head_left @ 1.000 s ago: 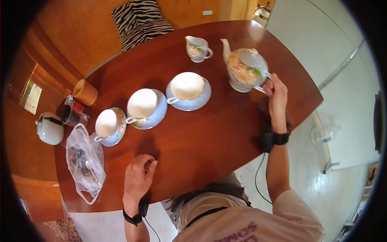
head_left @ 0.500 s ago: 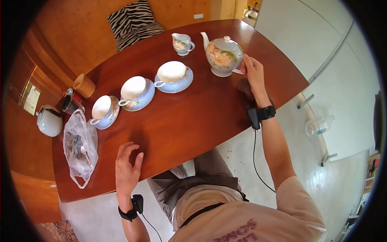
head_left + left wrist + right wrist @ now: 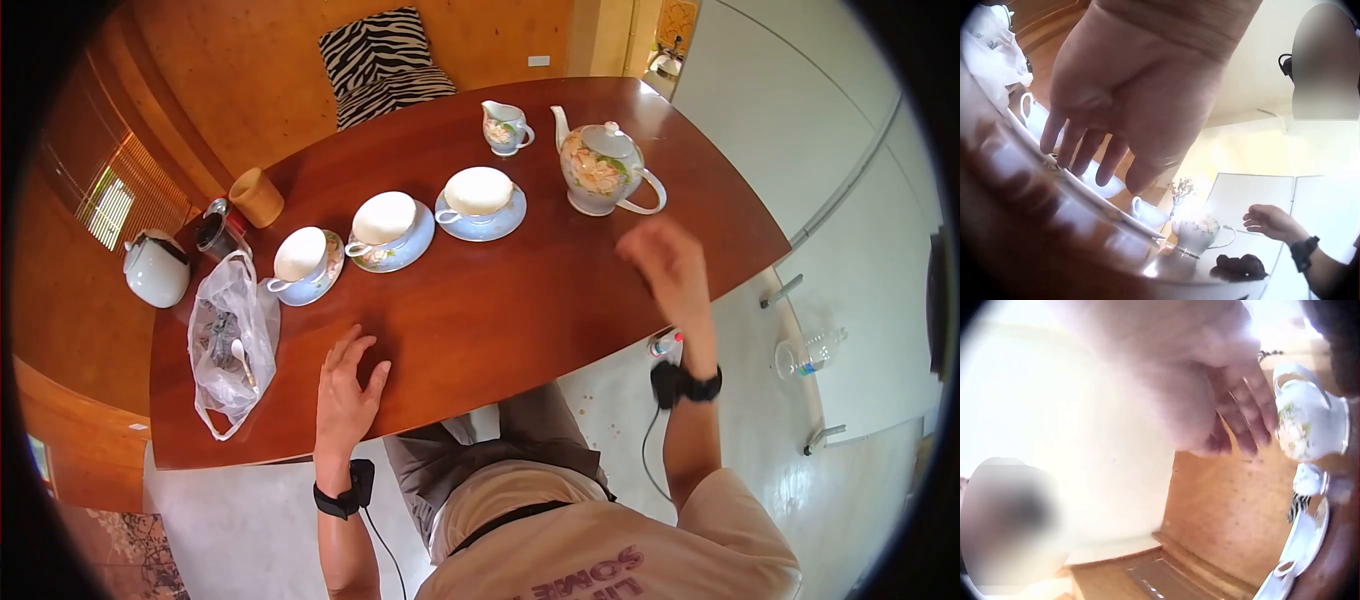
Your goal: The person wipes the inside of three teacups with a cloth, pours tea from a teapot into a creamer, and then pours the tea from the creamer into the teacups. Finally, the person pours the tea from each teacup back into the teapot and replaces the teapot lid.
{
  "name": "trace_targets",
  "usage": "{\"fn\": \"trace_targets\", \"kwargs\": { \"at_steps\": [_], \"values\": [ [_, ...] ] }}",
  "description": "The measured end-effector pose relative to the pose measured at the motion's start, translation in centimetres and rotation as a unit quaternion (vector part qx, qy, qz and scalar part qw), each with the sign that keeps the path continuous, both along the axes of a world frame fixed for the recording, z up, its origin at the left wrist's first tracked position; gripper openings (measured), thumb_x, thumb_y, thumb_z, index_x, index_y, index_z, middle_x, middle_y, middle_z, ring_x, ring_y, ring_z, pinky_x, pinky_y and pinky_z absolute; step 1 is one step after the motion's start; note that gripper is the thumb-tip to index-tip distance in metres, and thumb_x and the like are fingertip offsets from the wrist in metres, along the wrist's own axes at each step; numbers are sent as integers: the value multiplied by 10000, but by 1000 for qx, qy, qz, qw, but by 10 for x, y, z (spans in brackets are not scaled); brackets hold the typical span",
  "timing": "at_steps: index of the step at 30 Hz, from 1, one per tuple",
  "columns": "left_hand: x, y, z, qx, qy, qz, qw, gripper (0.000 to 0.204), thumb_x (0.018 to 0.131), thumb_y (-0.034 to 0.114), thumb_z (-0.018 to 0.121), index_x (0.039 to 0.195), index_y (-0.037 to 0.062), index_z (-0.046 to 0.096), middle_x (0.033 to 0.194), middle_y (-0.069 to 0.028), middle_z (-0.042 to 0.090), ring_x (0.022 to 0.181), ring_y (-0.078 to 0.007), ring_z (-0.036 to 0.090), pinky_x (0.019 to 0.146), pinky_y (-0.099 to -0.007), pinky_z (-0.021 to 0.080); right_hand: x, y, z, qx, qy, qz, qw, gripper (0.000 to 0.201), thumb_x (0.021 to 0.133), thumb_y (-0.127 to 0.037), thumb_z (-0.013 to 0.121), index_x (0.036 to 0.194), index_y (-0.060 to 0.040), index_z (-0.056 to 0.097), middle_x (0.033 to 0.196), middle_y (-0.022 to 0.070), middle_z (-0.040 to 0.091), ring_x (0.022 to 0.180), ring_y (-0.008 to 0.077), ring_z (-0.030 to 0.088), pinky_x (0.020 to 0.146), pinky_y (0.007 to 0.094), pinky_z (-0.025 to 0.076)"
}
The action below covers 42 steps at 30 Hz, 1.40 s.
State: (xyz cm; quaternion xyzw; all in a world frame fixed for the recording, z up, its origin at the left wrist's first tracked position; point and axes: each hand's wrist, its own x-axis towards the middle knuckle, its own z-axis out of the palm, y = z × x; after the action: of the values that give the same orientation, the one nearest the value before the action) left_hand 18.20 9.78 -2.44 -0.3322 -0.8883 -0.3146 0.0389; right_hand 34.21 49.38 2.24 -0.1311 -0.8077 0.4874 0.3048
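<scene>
In the upper right of the head view, the flowered teapot (image 3: 600, 170) stands upright on the brown table (image 3: 500, 320), its spout toward the upper left and its handle toward the lower right. Just below that handle is the right hand (image 3: 668, 262), blurred, its fingers loosely bent and gripping nothing, apart from the teapot. At lower left of centre, the left hand (image 3: 348, 400) is open and empty over the near edge of the table, fingers spread.

Left of the teapot, near its spout, is the small creamer (image 3: 505, 130). Across the middle to the left, a slanting row holds the right cup (image 3: 477, 192), the middle cup (image 3: 384, 218) and the left cup (image 3: 300, 255), each on a blue saucer, handles toward the left. At the left side lies the plastic bag (image 3: 215, 375) with a white spoon (image 3: 243, 362); above it stand the wooden cup (image 3: 257, 197) and the white pot (image 3: 157, 270)
</scene>
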Motion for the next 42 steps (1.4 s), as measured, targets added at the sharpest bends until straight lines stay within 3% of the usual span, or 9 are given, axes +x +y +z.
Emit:
{"fn": "trace_targets", "kwargs": {
  "at_steps": [3, 8, 9, 11, 12, 16, 21, 34, 42],
  "values": [
    [3, -1, -27, -46, 65, 17, 997, 461, 941, 203, 712, 1343, 10, 594, 1505, -220, 501, 1393, -412, 459, 1159, -493, 345, 44, -41, -15, 3, -105, 227, 968, 125, 1003, -153, 661, 1001, -33, 693, 899, 49, 711, 838, 132, 683, 671, 298, 530],
    [7, 2, -36, -54, 98, 28, 993, 463, 983, 233, 633, 1382, 6, 573, 1537, -211, 472, 1424, -403, 430, 1175, -508, 312, 80, -78, -87, -85, -291, 265, 915, 169, 991, -192, 668, 1074, -46, 689, 1048, 119, 712, 898, 230, 709, 734, 378, 564],
    [6, 1, -35, -54, 99, 20, 993, 463, 983, 233, 633, 1382, 6, 573, 1537, -211, 472, 1424, -403, 430, 1175, -508, 312, 84, -87, -107, -87, -290, 258, 917, 169, 991, -192, 668, 1074, -46, 689, 1048, 119, 712, 898, 230, 709, 734, 378, 564],
    [7, 1, -38, -45, 107, 26, 993, 449, 984, 229, 629, 1370, 2, 587, 1526, -212, 487, 1415, -404, 445, 1176, -507, 313, 95, -104, -147, 135, -187, 129, 964, 230, 964, -155, 673, 1175, -67, 652, 1178, 154, 672, 970, 336, 690, 824, 455, 561],
    [8, 2, -37, -37, 102, 28, 994, 444, 983, 228, 630, 1364, 2, 595, 1515, -215, 502, 1413, -403, 452, 1179, -503, 312, 96, -107, -163, 155, -152, 87, 972, 333, 914, -116, 693, 1235, -71, 615, 1318, 181, 596, 1099, 413, 623, 902, 507, 534],
    [6, 0, -44, -52, 111, 33, 992, 451, 989, 228, 627, 1380, 7, 587, 1535, -201, 496, 1429, -389, 444, 1187, -497, 307, 90, -107, -158, 215, -121, -23, 969, 447, 885, -110, 718, 1300, -28, 575, 1394, 218, 537, 1242, 429, 550, 981, 495, 507],
    [2, -3, -51, -49, 119, 25, 991, 446, 1010, 239, 612, 1400, 25, 580, 1538, -192, 498, 1429, -382, 448, 1185, -494, 307, 76, -82, -183, 281, -103, -143, 943, 662, 895, -197, 726, 1446, 37, 444, 1463, 281, 456, 1381, 471, 423, 1158, 536, 355],
    [2, -2, -53, -53, 132, 32, 989, 424, 1021, 253, 599, 1382, 30, 594, 1531, -188, 506, 1418, -377, 463, 1177, -495, 317, 46, -55, -200, 299, -87, -160, 937, 506, 912, -253, 710, 1335, -8, 580, 1403, 236, 509, 1329, 473, 432, 1167, 567, 316],
    [3, -1, -51, -51, 123, 32, 991, 439, 1000, 233, 615, 1385, 23, 585, 1530, -199, 502, 1426, -382, 451, 1186, -495, 311, 13, -31, -210, 287, -21, -130, 949, 311, 786, -79, 699, 1084, 8, 692, 1035, 214, 682, 1013, 436, 622, 932, 534, 490]
  ]
}}
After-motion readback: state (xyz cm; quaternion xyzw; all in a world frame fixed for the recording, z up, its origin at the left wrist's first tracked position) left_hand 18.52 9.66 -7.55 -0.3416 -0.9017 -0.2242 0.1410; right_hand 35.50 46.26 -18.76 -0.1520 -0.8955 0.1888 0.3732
